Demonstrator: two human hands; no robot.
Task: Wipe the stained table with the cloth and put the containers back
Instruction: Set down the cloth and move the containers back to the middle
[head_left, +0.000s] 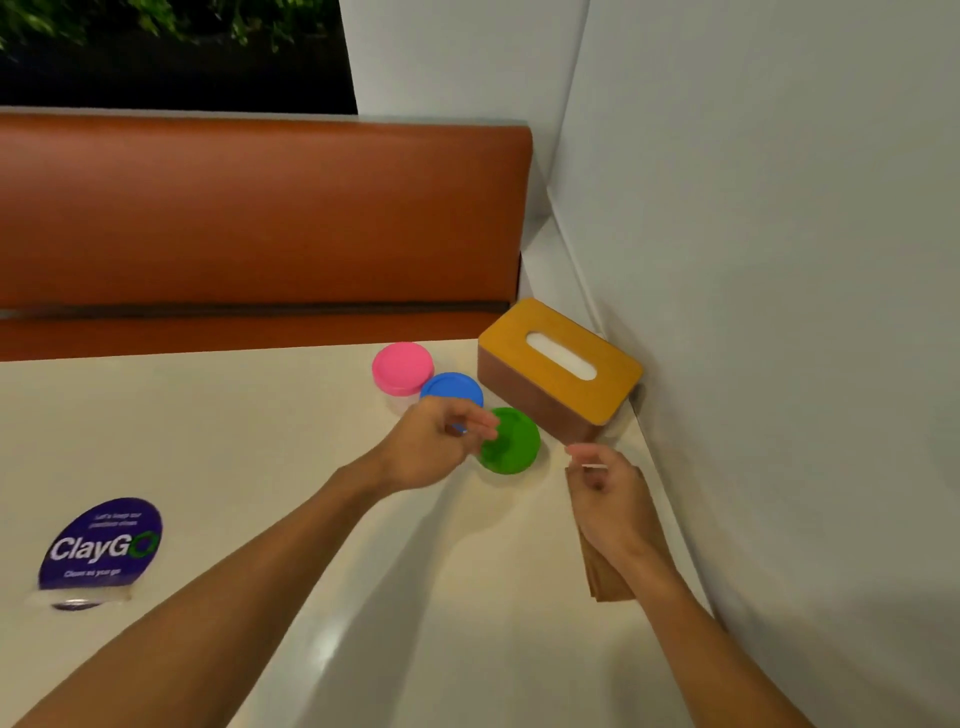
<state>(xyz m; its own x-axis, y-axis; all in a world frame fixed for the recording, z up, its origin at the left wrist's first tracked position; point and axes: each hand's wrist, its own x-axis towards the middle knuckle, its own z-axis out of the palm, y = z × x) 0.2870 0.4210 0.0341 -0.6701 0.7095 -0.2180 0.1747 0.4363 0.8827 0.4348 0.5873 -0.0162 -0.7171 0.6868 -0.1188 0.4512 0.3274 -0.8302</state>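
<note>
Left hand (431, 448) at the green container (514, 441) before the tissue box (615, 387); grip unclear. Right hand (613, 504) slack, empty, before the box's wall-side edge.

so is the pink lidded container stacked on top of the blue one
No, the pink-lidded container stands on the table beside the blue-lidded container, not on it.

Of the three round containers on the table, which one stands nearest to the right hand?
The green-lidded container. It is closest to the right hand; the blue-lidded container and the pink-lidded container stand farther back, to the left.
</note>
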